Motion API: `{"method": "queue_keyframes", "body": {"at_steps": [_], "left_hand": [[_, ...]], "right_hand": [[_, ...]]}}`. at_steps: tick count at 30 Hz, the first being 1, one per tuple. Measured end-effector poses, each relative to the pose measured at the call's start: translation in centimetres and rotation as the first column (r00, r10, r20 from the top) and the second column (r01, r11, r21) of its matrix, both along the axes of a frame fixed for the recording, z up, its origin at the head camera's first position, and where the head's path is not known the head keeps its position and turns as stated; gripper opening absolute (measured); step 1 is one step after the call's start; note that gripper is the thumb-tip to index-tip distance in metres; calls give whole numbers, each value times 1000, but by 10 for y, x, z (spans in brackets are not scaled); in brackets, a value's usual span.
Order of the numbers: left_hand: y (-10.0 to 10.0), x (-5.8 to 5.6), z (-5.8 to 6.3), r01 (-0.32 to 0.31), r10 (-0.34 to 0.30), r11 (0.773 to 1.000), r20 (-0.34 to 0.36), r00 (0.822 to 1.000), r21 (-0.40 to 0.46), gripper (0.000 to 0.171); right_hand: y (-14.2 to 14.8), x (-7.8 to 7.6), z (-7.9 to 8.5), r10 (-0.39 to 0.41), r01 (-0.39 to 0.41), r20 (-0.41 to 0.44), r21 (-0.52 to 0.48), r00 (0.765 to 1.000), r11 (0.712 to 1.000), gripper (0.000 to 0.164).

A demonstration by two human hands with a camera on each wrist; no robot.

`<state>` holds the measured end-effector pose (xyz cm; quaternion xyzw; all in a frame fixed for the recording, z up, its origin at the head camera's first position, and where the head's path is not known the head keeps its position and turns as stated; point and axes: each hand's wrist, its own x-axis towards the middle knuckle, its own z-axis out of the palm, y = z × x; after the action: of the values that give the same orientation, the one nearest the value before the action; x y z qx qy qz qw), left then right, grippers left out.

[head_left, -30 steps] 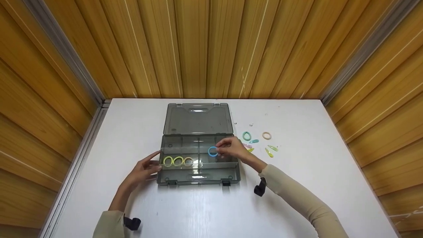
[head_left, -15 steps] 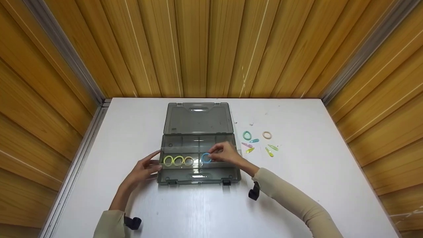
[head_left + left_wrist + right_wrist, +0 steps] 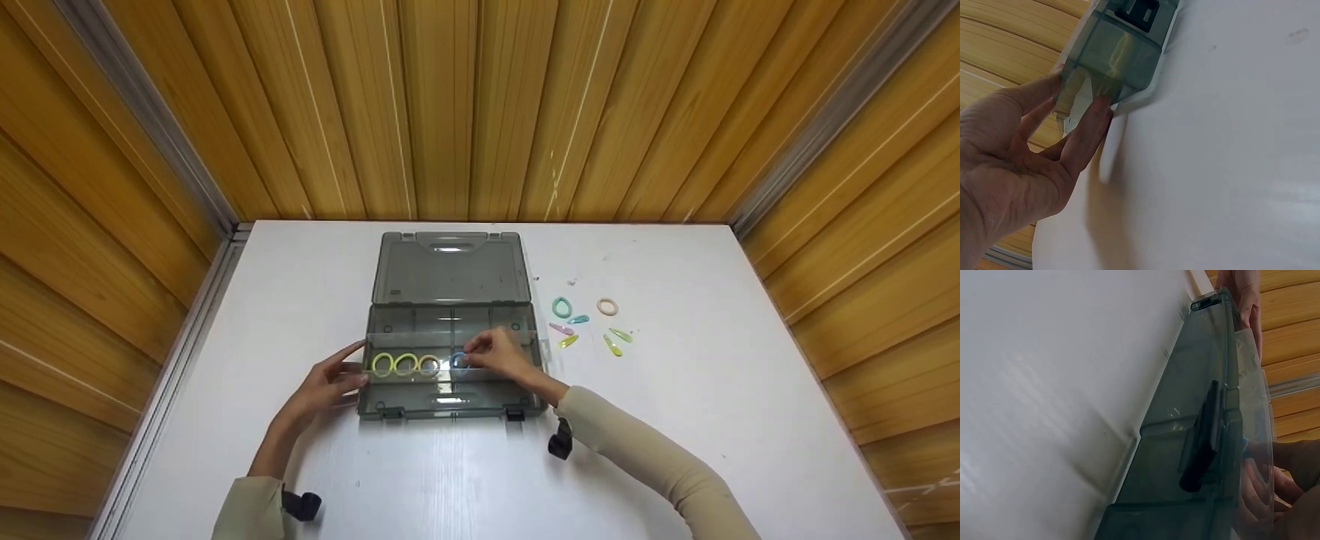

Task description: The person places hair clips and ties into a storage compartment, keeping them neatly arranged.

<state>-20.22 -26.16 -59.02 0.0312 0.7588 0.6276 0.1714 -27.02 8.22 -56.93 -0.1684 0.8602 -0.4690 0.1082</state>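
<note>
A grey see-through organizer box (image 3: 454,405) lies with its lid (image 3: 452,270) folded back. My right hand (image 3: 501,354) pinches a blue hair tie (image 3: 457,361) low in the box's middle row, just right of the centre. In the right wrist view my fingers (image 3: 1252,495) show through a clear panel (image 3: 1252,382) that stands above the box rim. To the left in that row are two yellow hair ties (image 3: 382,365) and an orange one (image 3: 429,365). My left hand (image 3: 322,384) touches the box's left end with spread, fairly straight fingers (image 3: 1092,124).
On the white table (image 3: 660,405), right of the box, lie a green hair tie (image 3: 562,307) and a peach one (image 3: 607,306). Several small hair clips (image 3: 613,345) are scattered near them. Wood-look panels (image 3: 465,112) stand at the back and sides.
My right hand has carried the blue hair tie leftward and down into the middle row, next to the orange one. The left hand has stayed at the box's left end.
</note>
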Motion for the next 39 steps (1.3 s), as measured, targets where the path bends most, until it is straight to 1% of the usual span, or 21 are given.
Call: {"method": "queue_keyframes", "body": {"at_steps": [5,12,16,20,26,32,35,39], "left_hand": [[2,0,1,-10,10,1000,38,999,14,75],[2,1,1,5,-5,1000,19,1000,28,74],[2,2,1,12,-13,999,12,1000,42,74],[2,3,1,9,-9,999,13,1000,40,74],[1,3,2,9,-9,999,8,1000,31,74],[1,1,2,-2,2,1000,25,1000,17,73],[0,1,1,-10,10,1000,27,1000,11,72],[0,1,0,-11,10,1000,24,1000,11,72]], "right_hand": [[-8,0,-1,-5,5,2,28,1000,1000,10],[-11,-1,-2,-19,20,-22,67,1000,998,11],[-9,-1,-2,-25,24,7,76,1000,997,13],[-9,0,-2,-14,13,16,69,1000,998,13],[-10,-1,-4,-3,3,5,58,1000,998,12],[-7,-3,-3,57,-56,-18,20,998,998,12],[-4,-2,-1,71,-71,-1,3,997,997,15],[3,-2,2,72,-72,5,-8,997,997,16]]}}
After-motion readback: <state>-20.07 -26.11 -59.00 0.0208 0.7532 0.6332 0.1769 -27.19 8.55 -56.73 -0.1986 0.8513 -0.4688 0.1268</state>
